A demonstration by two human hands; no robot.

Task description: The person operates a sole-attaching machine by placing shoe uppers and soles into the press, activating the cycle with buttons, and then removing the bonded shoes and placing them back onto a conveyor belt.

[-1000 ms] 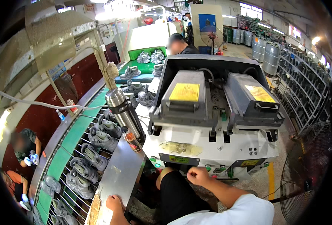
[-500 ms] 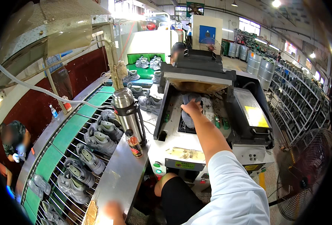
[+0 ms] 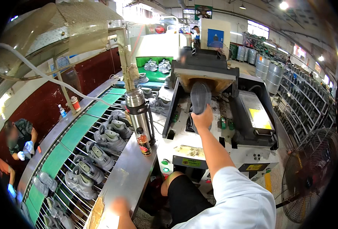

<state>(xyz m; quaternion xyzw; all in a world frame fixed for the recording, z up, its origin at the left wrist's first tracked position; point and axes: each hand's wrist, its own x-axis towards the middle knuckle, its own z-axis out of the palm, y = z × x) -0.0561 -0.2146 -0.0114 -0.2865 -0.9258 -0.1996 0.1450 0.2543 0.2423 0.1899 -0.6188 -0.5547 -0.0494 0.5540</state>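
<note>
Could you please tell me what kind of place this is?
Probably a shoe factory: grey shoes lie along a green belt, and the right hand holds a grey sole at a machine with one lid raised.

Downward fisheye view from head height

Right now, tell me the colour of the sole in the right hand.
The sole is grey, seen best in the head view.

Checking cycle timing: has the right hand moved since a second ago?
Yes: the right hand went forward from beside the machine's white front panel to above its open left bay, now gripping a gray sole.
</note>
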